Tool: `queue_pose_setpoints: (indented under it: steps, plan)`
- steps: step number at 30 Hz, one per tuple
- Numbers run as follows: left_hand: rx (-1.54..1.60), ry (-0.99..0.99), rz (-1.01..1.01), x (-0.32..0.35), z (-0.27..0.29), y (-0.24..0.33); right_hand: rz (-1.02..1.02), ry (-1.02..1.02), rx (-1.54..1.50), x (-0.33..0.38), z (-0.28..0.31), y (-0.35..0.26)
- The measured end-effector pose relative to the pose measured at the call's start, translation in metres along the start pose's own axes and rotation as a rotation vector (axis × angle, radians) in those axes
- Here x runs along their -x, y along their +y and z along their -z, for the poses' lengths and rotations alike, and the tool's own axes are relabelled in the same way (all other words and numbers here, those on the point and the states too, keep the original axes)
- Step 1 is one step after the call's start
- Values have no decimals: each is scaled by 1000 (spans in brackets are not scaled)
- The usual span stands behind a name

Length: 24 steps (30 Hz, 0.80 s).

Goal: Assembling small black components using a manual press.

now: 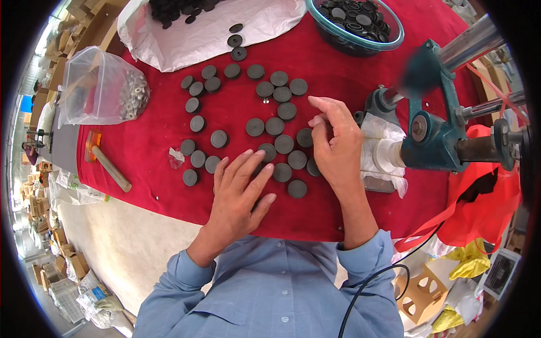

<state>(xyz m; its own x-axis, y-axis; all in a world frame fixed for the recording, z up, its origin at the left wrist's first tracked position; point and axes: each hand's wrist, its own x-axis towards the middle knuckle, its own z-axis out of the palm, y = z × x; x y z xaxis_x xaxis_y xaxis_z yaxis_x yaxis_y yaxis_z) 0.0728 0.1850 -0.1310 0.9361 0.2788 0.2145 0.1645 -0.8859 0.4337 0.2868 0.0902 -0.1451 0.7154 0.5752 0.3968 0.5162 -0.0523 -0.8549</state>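
Black round caps [255, 127] lie scattered over the red cloth [163, 129] in a loose ring and cluster. My left hand [239, 191] rests low over the near caps with its fingers spread, touching or just above a cap [266, 152] and partly covering others. To the right of the cluster is my right hand [338, 138], its fingers bent and apart beside a cap [304, 137]. Nothing shows between its fingers and thumb. A small metal piece [266, 101] lies among the caps.
A green metal press [431, 135] stands at the right, with a white round part [387, 155] beneath it. At the back are a white sack [220, 48] and a teal-rimmed bowl [400, 39] of black parts. A clear plastic container [84, 84] and a hammer [111, 169] lie left.
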Motion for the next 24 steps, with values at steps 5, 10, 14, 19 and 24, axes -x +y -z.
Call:
queue_pose_setpoints:
  steps: [5,10,14,19,24]
  plan:
    - [-48,-35,-131,-19,-8,20,30,17,15,2,-1,5]
    - [-119,-77,-123,-28,-20,22,6,30,10,3,0,5]
    - [-153,-47,-95,-28,-21,22,30,35,13,1,0,4]
    - [-115,-37,-76,-38,-17,20,37,20,19,2,1,5]
    - [-73,-38,-78,-30,-21,19,20,22,25,3,2,5]
